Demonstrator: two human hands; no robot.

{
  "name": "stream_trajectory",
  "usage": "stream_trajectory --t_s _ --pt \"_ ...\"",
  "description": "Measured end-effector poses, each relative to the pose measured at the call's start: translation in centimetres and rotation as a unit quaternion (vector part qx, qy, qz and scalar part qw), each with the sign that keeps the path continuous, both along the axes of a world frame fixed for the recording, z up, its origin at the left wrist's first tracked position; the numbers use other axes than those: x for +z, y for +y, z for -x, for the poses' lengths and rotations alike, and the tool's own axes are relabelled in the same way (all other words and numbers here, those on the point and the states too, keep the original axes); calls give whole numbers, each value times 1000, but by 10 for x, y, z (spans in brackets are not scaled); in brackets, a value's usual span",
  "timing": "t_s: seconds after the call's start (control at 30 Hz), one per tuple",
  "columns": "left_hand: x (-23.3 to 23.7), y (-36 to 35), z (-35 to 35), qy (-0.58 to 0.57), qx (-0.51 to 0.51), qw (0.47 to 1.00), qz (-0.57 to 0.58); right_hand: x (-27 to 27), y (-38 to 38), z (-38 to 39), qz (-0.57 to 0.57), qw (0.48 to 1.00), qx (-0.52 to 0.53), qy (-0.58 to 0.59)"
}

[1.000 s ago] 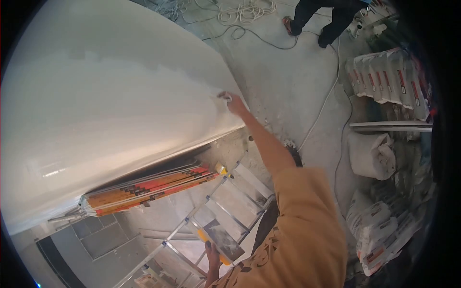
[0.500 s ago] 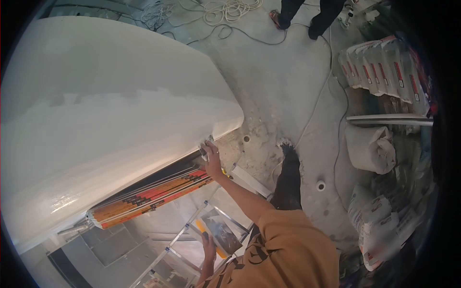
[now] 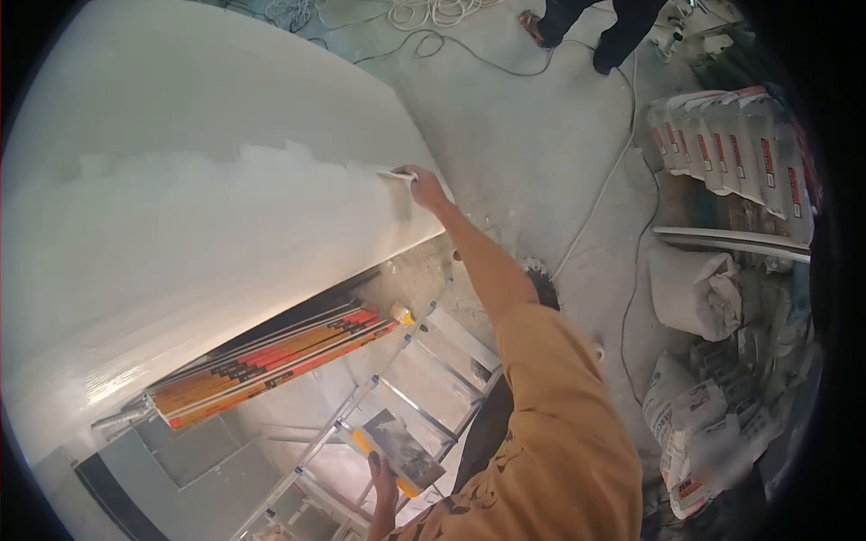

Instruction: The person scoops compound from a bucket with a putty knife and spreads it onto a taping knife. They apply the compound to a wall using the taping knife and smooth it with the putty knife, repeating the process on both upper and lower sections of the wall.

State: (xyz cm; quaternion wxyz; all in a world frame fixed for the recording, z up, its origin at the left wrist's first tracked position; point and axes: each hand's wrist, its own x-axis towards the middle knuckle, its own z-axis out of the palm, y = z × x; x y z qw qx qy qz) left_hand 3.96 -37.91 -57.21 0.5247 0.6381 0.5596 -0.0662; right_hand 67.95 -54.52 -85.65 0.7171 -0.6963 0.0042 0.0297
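Note:
My right hand (image 3: 428,187) reaches out at full arm's length and grips a thin flat scraper (image 3: 397,175), its pale edge against the large white curved panel (image 3: 225,216). The scraper sits near the boundary between a grey upper area and a brighter white band, close to the panel's right end. Much of the scraper is hidden by my fingers. Low in the view, my left hand (image 3: 384,487) is closed around the yellow handle of a wide trowel (image 3: 404,451); grey smears mark its metal blade.
A metal ladder (image 3: 419,410) stands below me, beside orange-red boxes (image 3: 280,365) and a yellow brush (image 3: 402,313). White sacks (image 3: 731,149) and a rolled bundle (image 3: 695,293) lie right. Cables (image 3: 586,225) cross the floor; another person's legs (image 3: 586,27) are at the top.
My right hand has moved up and slightly right, from the panel's lower edge to the upper part of the white band. My left hand still holds the trowel. The view has shifted slightly.

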Motion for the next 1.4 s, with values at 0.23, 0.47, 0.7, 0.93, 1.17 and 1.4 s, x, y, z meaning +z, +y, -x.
stream_trajectory --t_s 0.23,0.47,0.7,0.93,1.17,1.4 --pt "-3 -23 -6 -7 -6 999 46 -4 7 25 -47 997 57 16" --pt "-12 -14 23 -49 -5 998 49 19 51 141 -95 989 -103 -40" --pt "-10 -10 67 -93 49 993 51 47 125 214 5 962 -258 -86" --pt "-30 17 131 -138 40 989 26 28 117 244 -40 977 -211 -1" --pt "13 -27 120 -69 54 996 -19 -3 11 29 3 993 -111 -39" --pt "-11 -87 102 -36 141 989 -16 22 11 -9 -33 994 67 75"
